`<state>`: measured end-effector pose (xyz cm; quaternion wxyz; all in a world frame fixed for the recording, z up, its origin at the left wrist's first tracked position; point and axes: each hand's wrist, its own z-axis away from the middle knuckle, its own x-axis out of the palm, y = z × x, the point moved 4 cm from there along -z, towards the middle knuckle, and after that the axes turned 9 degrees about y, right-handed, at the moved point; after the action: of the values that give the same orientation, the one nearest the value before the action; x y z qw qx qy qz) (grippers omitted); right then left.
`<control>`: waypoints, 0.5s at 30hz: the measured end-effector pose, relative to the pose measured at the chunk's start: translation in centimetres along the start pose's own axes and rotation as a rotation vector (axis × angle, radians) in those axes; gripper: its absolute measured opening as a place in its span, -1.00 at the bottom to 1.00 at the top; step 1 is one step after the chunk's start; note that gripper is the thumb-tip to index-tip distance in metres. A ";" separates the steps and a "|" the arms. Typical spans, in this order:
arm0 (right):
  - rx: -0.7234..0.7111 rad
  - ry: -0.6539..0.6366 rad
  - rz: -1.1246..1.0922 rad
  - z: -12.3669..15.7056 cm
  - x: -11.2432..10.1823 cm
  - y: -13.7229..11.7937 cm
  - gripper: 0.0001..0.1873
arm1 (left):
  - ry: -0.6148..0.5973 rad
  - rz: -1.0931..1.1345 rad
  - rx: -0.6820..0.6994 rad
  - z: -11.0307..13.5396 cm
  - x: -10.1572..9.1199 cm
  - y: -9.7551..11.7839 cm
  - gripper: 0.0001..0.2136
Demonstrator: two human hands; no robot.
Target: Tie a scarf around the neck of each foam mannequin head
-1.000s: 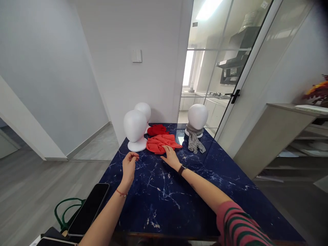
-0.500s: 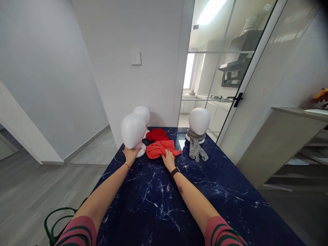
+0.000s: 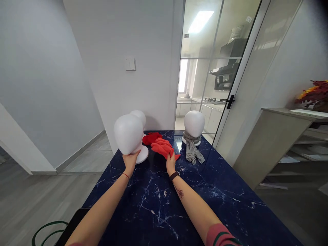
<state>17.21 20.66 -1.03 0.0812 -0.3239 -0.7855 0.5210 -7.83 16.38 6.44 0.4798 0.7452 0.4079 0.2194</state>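
Pinched between the thumb and fingers of the right hand (image 3: pixel 171 165), the near corner of a coral-red scarf (image 3: pixel 162 147) is held at the middle of the far part of a blue marbled table (image 3: pixel 159 205). The left hand (image 3: pixel 130 163) is closed around the neck of a white mannequin head (image 3: pixel 128 133), its fingers partly hidden behind it. That head blocks most of a second white mannequin head (image 3: pixel 139 117) near the wall. A darker red cloth (image 3: pixel 151 137) lies bunched directly behind the scarf, partly covered by it in this view. To the right stands a third mannequin head (image 3: pixel 194 123), a grey scarf (image 3: pixel 193 152) wound about its neck, both ends trailing onto the table. Beyond is a glass-paned door (image 3: pixel 197 75) with a black handle (image 3: pixel 230 101).

The coral scarf is soft, crumpled and gathered into folds, narrowing towards the fingers, one tip poking out rightward.

At far right, an open shelf unit (image 3: pixel 271 147) holds papers (image 3: pixel 288 159); red-orange flowers (image 3: pixel 312 94) sit on top.
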 end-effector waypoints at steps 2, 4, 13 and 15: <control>0.022 0.078 -0.020 -0.2 -0.8 -0.2 -0.50 | -0.051 0.099 -0.034 2.2 -1.1 1.2 -0.45; 0.022 0.142 -0.037 -0.3 -1.8 -0.9 -0.52 | -0.124 0.114 -0.064 4.6 -2.6 2.2 -0.47; -0.390 0.211 -0.012 0.1 -12.5 -4.9 -0.75 | -0.387 0.079 -0.153 11.8 -8.2 3.2 -0.48; -0.501 0.185 0.062 0.9 -15.5 -4.4 -0.72 | -0.366 0.085 -0.173 12.6 -8.0 3.0 -0.47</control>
<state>27.00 9.72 5.65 0.0538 -0.4040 -0.8689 0.2809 -2.18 2.45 4.02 0.5982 0.7452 0.2620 0.1347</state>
